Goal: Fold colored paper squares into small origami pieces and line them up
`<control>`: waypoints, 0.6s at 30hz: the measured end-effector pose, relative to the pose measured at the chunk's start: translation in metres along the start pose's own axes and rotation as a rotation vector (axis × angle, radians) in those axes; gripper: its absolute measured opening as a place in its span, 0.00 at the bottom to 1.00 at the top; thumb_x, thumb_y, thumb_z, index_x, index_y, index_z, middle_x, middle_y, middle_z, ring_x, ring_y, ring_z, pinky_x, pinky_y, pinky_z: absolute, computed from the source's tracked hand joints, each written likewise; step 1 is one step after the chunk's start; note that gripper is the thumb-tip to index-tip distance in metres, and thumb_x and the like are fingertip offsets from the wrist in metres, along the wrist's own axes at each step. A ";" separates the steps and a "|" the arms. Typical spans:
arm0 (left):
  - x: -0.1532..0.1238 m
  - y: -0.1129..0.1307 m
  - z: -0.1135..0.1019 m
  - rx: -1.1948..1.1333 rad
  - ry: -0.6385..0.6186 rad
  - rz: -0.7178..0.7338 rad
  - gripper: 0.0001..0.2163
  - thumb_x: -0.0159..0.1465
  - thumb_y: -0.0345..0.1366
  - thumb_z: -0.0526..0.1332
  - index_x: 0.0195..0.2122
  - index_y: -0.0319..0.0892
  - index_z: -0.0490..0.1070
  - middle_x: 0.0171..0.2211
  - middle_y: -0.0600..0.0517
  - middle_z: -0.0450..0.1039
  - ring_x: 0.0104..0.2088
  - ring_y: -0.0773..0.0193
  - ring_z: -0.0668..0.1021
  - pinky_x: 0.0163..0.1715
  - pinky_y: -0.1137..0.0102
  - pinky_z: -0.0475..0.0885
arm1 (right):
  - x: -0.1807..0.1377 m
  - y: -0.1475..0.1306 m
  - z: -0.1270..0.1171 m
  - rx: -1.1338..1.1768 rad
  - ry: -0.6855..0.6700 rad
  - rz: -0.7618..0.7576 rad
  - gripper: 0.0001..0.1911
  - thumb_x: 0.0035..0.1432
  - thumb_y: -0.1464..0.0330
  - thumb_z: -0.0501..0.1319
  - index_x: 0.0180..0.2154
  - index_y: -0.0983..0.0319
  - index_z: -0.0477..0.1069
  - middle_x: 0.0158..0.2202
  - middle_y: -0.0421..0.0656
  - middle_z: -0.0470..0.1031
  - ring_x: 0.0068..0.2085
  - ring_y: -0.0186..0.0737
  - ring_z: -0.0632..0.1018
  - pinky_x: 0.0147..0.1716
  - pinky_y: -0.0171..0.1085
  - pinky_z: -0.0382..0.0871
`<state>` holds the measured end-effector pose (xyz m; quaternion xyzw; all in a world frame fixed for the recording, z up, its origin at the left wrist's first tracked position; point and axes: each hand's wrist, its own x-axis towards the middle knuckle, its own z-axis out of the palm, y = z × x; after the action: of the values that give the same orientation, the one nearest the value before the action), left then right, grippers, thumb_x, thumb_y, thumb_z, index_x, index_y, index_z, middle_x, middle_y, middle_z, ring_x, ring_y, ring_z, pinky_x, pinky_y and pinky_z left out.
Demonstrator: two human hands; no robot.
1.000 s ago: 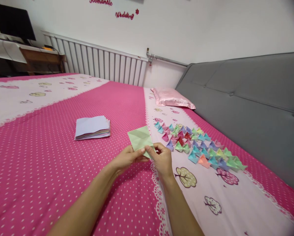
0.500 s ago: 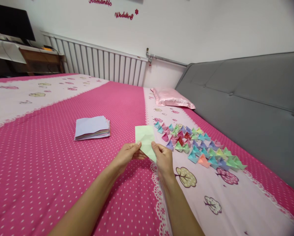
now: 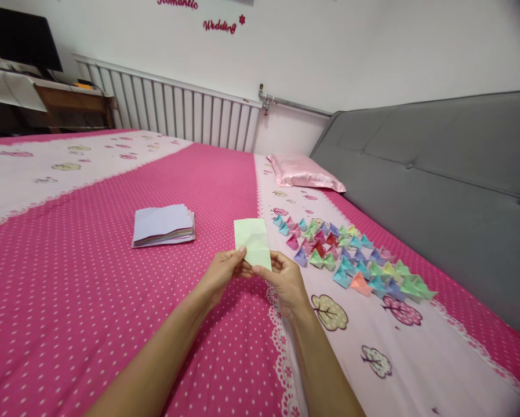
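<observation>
Both my hands hold a pale green sheet of paper upright above the pink dotted bedspread. My left hand pinches its lower left edge. My right hand grips its lower right corner from beneath. The sheet shows fold creases. To the right lie several small folded paper shapes in many colours, laid in rows on the pale strip of the spread. A stack of coloured square papers rests to the left of my hands.
A shiny pink pillow lies beyond the folded shapes. A grey padded headboard runs along the right. A white radiator lines the far wall, with a wooden desk at the far left.
The green sheet has turned in my hands from a tilted diamond to an upright narrow rectangle. My right hand has shifted under its lower corner.
</observation>
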<state>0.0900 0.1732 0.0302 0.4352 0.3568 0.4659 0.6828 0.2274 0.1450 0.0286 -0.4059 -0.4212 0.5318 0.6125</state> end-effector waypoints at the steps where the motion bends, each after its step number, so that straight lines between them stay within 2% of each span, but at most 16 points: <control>1: 0.000 0.000 0.000 -0.005 0.008 0.002 0.15 0.53 0.46 0.62 0.22 0.36 0.72 0.20 0.50 0.74 0.21 0.69 0.74 0.26 0.75 0.69 | 0.000 0.000 -0.001 -0.002 -0.005 0.013 0.24 0.33 0.70 0.71 0.37 0.65 0.70 0.34 0.46 0.77 0.35 0.42 0.77 0.39 0.39 0.69; 5: 0.001 0.000 0.000 -0.007 0.028 0.003 0.16 0.54 0.46 0.61 0.22 0.36 0.72 0.20 0.48 0.74 0.22 0.68 0.75 0.27 0.75 0.69 | 0.001 -0.001 -0.004 0.001 -0.016 0.045 0.26 0.32 0.70 0.72 0.38 0.65 0.70 0.31 0.44 0.77 0.33 0.40 0.77 0.37 0.38 0.68; 13: 0.002 0.003 -0.004 0.001 0.022 0.036 0.16 0.56 0.45 0.59 0.28 0.35 0.74 0.25 0.45 0.77 0.25 0.66 0.76 0.29 0.74 0.68 | 0.000 -0.003 -0.009 0.003 -0.039 0.108 0.26 0.33 0.69 0.71 0.39 0.64 0.69 0.29 0.41 0.76 0.27 0.34 0.75 0.31 0.34 0.67; 18: 0.002 0.004 -0.004 -0.006 0.051 0.051 0.16 0.55 0.45 0.60 0.30 0.35 0.74 0.27 0.45 0.77 0.25 0.66 0.76 0.29 0.74 0.68 | -0.003 -0.006 -0.008 0.026 -0.067 0.127 0.26 0.35 0.70 0.70 0.41 0.64 0.68 0.30 0.41 0.75 0.28 0.34 0.75 0.32 0.34 0.69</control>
<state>0.0859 0.1764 0.0328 0.4299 0.3615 0.4954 0.6626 0.2370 0.1414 0.0315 -0.4057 -0.4077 0.5884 0.5684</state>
